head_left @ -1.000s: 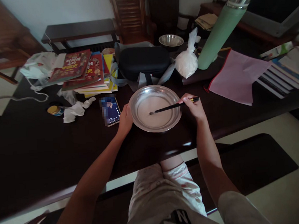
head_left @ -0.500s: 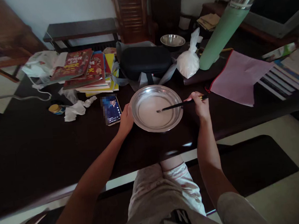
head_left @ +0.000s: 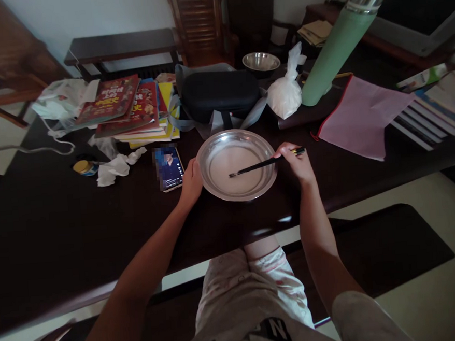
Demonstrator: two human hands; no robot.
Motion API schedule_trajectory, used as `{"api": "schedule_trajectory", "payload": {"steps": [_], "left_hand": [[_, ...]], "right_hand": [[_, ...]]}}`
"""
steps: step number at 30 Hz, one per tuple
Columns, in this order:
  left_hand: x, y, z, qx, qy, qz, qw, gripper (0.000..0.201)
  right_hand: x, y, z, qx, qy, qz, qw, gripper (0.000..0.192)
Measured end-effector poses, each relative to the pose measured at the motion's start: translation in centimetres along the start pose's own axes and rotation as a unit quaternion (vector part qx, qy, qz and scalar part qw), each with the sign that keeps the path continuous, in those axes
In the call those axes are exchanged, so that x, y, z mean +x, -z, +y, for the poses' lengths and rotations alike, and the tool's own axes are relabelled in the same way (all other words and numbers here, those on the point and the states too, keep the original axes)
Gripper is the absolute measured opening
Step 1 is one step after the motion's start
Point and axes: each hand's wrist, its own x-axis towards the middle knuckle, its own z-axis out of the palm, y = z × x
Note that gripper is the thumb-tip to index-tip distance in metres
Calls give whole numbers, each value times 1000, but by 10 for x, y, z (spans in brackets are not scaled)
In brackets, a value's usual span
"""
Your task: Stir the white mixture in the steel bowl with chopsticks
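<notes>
Hands point(head_left: 192, 182) at basin point(head_left: 239, 197), phone point(head_left: 172, 169) beside

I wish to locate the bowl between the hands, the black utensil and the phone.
Bowl point(head_left: 234, 138), head view: far inner wall.
Black utensil point(head_left: 255, 165), head view: shaft.
Phone point(head_left: 172, 169), head view: lit screen.

Left hand point(head_left: 192, 180) grips a metal bowl point(head_left: 204, 161); right hand point(head_left: 298, 164) holds a brush point(head_left: 253, 166), tip inside the bowl.
</notes>
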Motion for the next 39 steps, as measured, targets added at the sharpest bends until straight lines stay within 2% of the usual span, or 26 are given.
{"api": "schedule_trajectory", "payload": {"steps": [2, 5, 7, 9, 11, 16, 21, 26, 28, 31, 33, 36, 37, 39], "left_hand": [[0, 0, -1, 0, -1, 0, 1000, 40], [1, -1, -3, -9, -6, 0, 1000, 38], [1, -1, -3, -13, -9, 4, 1000, 37], [1, -1, -3, -11, -8, 6, 1000, 38], [0, -1, -3, -8, -7, 4, 1000, 39], [0, 0, -2, -7, -8, 4, 1000, 39], [0, -1, -1, -4, -9, 3, 1000, 39], [0, -1, 1, 1, -6, 3, 1000, 40], [-1, 0, 1, 3, -6, 1, 1000, 41], [0, 0, 0, -1, -7, 0, 1000, 39], [0, 0, -2, -6, -8, -1, 1000, 38], [1, -1, -4, -12, -8, 1, 1000, 38], [1, -1, -5, -13, -8, 3, 1000, 37], [1, -1, -5, -12, -8, 7, 1000, 36]], "right_hand": [[0, -1, 0, -6, 2, 12, 1000, 53], [1, 1, 1, -4, -4, 83, 997, 56], [0, 2, 1, -2, -9, 69, 998, 57], [0, 1, 0, -8, -11, 15, 1000, 56], [0, 0, 0, -20, -5, -5, 1000, 56], [0, 1, 0, -16, -10, 77, 997, 59], [-1, 1, -1, -26, -9, -7, 1000, 56], [0, 3, 0, -16, -14, 84, 996, 56], [-1, 2, -1, -5, -16, 67, 998, 57], [-1, 0, -3, -9, -10, -5, 1000, 55], [0, -1, -3, -16, -8, 8, 1000, 55], [0, 2, -2, -16, -19, 76, 997, 58], [-1, 2, -2, -16, -23, 78, 997, 59], [-1, 2, -2, -18, -27, 39, 999, 59]]}}
